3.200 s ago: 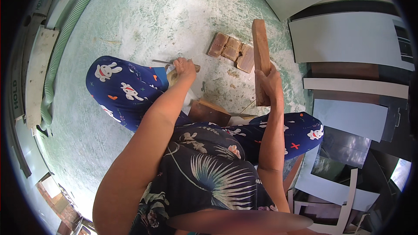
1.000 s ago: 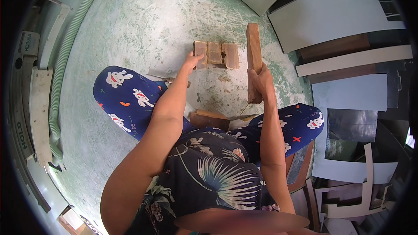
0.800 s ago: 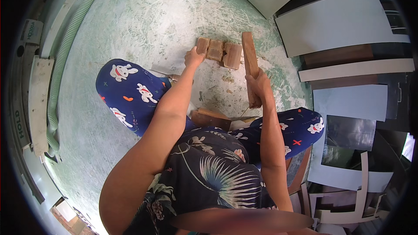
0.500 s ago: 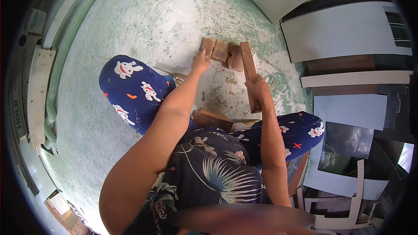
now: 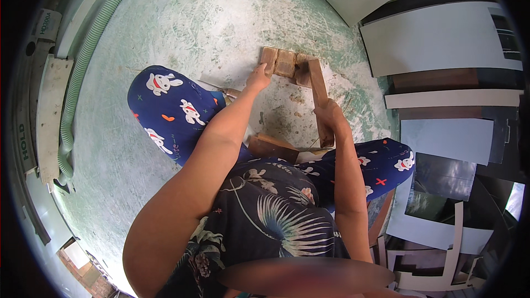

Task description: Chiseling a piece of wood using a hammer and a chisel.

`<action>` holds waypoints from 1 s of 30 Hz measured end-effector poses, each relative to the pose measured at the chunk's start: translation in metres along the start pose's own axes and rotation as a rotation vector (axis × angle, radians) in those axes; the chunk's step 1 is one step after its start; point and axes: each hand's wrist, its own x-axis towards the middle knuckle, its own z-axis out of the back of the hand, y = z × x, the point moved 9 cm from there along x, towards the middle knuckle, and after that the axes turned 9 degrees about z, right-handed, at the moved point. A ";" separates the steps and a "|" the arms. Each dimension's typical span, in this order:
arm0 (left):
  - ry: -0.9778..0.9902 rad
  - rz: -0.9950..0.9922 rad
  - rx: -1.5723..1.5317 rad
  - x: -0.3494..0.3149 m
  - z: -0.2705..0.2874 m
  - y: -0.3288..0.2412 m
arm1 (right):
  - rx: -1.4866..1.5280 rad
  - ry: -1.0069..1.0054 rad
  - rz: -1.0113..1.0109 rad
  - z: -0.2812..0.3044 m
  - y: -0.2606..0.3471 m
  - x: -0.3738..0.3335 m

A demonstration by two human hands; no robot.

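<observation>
Three small brown wooden blocks lie in a row on the floor in front of me: a left block [image 5: 269, 56], a middle block [image 5: 285, 63] and a right block [image 5: 302, 73]. The fingers of my left hand [image 5: 258, 77] are closed on the near end of the left block. My right hand [image 5: 330, 113] grips a long wooden bar [image 5: 318, 84] around its lower part. The bar's far end overlaps the right block and partly hides it; whether they touch I cannot tell.
Beside my left knee lies a tool with a wooden handle [image 5: 232, 92] and a flat blade [image 5: 212, 85]. A larger wooden block [image 5: 271, 148] is close to my lap. Sheets and panels [image 5: 430, 38] stand along the right; a green ribbed hose [image 5: 83, 66] runs along the left.
The far end of the bar has come slightly nearer to me and over the right block. My left hand stays on the left block. The whole view has shifted a little.
</observation>
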 end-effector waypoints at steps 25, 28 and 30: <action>-0.082 -0.204 1.180 -0.038 -0.022 0.047 | 0.013 0.077 -0.110 0.008 0.006 -0.014; -0.047 -0.256 1.185 -0.041 -0.018 0.027 | 0.007 0.013 -0.085 0.009 0.003 -0.014; -0.020 -0.381 1.103 -0.057 -0.006 -0.019 | 0.031 0.008 -0.065 0.010 0.003 -0.014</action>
